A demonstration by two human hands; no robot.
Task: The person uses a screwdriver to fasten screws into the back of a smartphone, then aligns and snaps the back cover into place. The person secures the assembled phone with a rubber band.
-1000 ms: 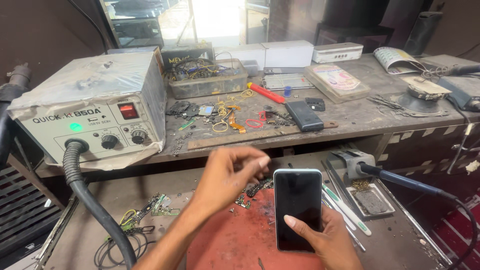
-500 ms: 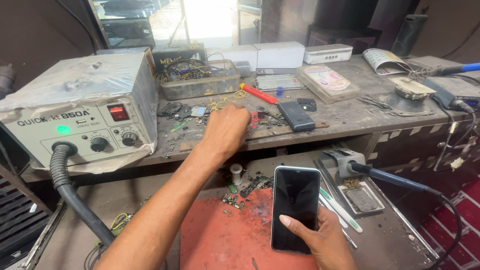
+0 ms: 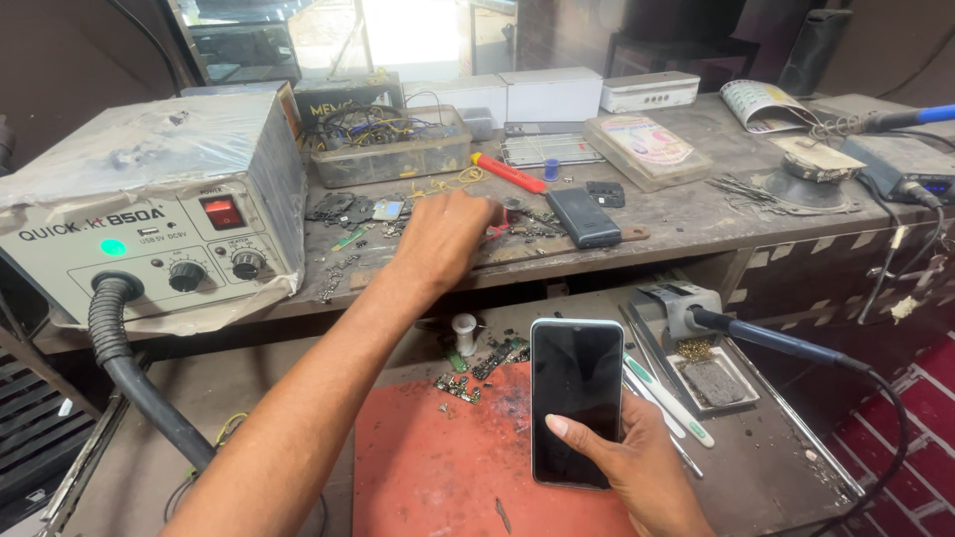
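Right hand (image 3: 637, 462) at 5 o'clock gripping a dark smartphone (image 3: 576, 400), thumb across the screen. Left hand (image 3: 445, 234) reaching toward 12 o'clock, fingers curled over small parts (image 3: 517, 221); what it pinches, cannot tell.

Cluttered workbench (image 3: 696, 214) with rework station (image 3: 149, 214), red mat (image 3: 438, 467)

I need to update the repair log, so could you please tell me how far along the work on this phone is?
Done: little shows as finished; the phone looks whole, screen dark. In hand: the right hand holds it upright over the red mat, while the left hand reaches among small parts on the upper shelf. Left: apparently everything; the soldering iron rests in its stand.
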